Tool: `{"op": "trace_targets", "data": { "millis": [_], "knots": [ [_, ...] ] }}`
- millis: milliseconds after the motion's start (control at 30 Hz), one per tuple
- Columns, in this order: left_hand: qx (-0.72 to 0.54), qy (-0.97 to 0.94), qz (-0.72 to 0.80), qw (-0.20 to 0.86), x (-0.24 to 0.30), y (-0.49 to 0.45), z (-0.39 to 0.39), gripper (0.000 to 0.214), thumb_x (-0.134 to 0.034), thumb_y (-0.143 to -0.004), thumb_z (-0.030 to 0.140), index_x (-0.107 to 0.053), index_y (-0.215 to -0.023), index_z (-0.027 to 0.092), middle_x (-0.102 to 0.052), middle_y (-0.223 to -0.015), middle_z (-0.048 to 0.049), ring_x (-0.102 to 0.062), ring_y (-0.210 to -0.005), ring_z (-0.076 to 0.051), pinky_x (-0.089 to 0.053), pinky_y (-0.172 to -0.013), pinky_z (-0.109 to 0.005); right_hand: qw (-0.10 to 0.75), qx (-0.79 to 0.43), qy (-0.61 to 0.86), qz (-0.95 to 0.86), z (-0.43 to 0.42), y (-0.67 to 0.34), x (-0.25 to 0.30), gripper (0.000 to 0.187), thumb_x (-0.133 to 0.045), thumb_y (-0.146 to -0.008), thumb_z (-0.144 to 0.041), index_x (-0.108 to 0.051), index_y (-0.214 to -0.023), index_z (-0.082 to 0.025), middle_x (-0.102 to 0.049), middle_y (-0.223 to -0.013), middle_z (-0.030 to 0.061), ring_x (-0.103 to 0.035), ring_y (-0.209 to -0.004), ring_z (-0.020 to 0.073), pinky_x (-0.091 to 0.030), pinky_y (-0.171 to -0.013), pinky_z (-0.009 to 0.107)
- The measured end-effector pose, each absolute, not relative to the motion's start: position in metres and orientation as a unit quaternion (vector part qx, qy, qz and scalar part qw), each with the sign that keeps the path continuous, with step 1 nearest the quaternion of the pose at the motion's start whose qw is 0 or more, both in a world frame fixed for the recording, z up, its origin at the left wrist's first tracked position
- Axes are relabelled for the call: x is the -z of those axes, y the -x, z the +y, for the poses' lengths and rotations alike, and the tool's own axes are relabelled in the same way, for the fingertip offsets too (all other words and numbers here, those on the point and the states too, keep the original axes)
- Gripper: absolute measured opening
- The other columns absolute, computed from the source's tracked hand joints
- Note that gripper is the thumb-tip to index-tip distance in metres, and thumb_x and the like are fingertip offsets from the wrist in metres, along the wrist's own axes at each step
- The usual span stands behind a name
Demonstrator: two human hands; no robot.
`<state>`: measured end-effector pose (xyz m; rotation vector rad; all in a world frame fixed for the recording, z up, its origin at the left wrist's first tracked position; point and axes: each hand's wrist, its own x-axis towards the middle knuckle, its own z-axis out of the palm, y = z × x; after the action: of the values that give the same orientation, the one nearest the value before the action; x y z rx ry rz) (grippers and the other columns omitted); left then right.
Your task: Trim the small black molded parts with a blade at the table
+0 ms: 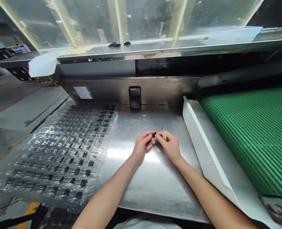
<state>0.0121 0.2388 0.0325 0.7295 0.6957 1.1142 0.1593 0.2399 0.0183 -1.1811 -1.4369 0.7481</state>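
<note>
Above the middle of a metal tabletop [136, 187], my two hands meet. Between finger and thumb, my left hand [141, 144] pinches a small black part [153, 135], whose exact kind is too small to make out. My right hand [170, 145] is closed, its fingertips against the same part. A small cream-coloured piece [164, 135] with a dark tip sticks up from the right fingers; it looks like a short-handled tool. To the left lies a clear plastic tray [100, 149] with rows of pockets, several holding black parts.
A green mesh conveyor belt [255, 133] runs along the right behind a white guard [203, 143]. A dark phone-like object [134, 97] leans on the metal back panel [165, 90]. Overhead, a ledge with clear panels [150, 22] crosses the view.
</note>
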Motion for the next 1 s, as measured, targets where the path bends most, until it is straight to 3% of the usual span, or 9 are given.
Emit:
{"op": "trace_targets", "data": {
  "millis": [167, 367, 700, 867, 1000],
  "knots": [
    [-0.512, -0.335, 0.315, 0.726, -0.0312, -0.0125, 0.2382, 0.047, -0.081, -0.076, 0.043, -0.067, -0.107, 0.011, -0.058, -0.064, -0.0006, -0.028, -0.042, -0.003, -0.012, -0.042, -0.021, 0.527, -0.329, 0.492, -0.610, 0.2389, -0.1604, -0.0172, 0.033, -0.062, -0.093, -0.047, -0.068, -0.080, -0.018, -0.059, -0.072, 0.0003, -0.049, -0.066, 0.0166, -0.037, -0.063, 0.026],
    [-0.496, -0.354, 0.330, 0.721, -0.0334, -0.0116, 0.2375, 0.045, -0.078, -0.080, 0.048, -0.066, -0.104, 0.013, -0.057, -0.064, 0.0012, -0.029, -0.042, -0.004, -0.013, -0.042, -0.020, 0.532, -0.309, 0.495, -0.614, 0.2358, -0.1592, -0.0209, 0.036, -0.061, -0.093, -0.043, -0.052, -0.067, -0.019, -0.048, -0.066, -0.0024, -0.043, -0.064, 0.0147, -0.031, -0.061, 0.026],
    [-0.509, -0.352, 0.355, 0.701, -0.0303, -0.0135, 0.2385, 0.047, -0.081, -0.078, 0.052, -0.067, -0.100, 0.013, -0.056, -0.064, 0.0019, -0.028, -0.042, -0.003, -0.015, -0.042, -0.018, 0.517, -0.267, 0.479, -0.657, 0.2359, -0.1603, -0.0226, 0.029, -0.059, -0.095, -0.035, -0.058, -0.071, -0.020, -0.059, -0.073, -0.0004, -0.052, -0.069, 0.0167, -0.039, -0.067, 0.028],
    [-0.542, -0.353, 0.367, 0.669, -0.0260, -0.0163, 0.2384, 0.048, -0.083, -0.077, 0.054, -0.071, -0.100, 0.013, -0.055, -0.068, 0.0010, -0.034, -0.046, -0.003, -0.018, -0.043, -0.017, 0.523, -0.259, 0.474, -0.659, 0.2360, -0.1612, -0.0227, 0.018, -0.061, -0.096, -0.033, -0.067, -0.085, -0.020, -0.065, -0.082, 0.0012, -0.058, -0.076, 0.0184, -0.043, -0.072, 0.028],
    [-0.539, -0.352, 0.370, 0.670, -0.0270, -0.0156, 0.2377, 0.045, -0.085, -0.074, 0.048, -0.073, -0.098, 0.011, -0.052, -0.069, 0.0017, -0.034, -0.047, -0.002, -0.018, -0.044, -0.017, 0.543, -0.267, 0.483, -0.633, 0.2372, -0.1632, -0.0235, 0.020, -0.067, -0.094, -0.039, -0.070, -0.101, -0.020, -0.068, -0.090, 0.0021, -0.061, -0.080, 0.0196, -0.045, -0.075, 0.029]
  ]
}}
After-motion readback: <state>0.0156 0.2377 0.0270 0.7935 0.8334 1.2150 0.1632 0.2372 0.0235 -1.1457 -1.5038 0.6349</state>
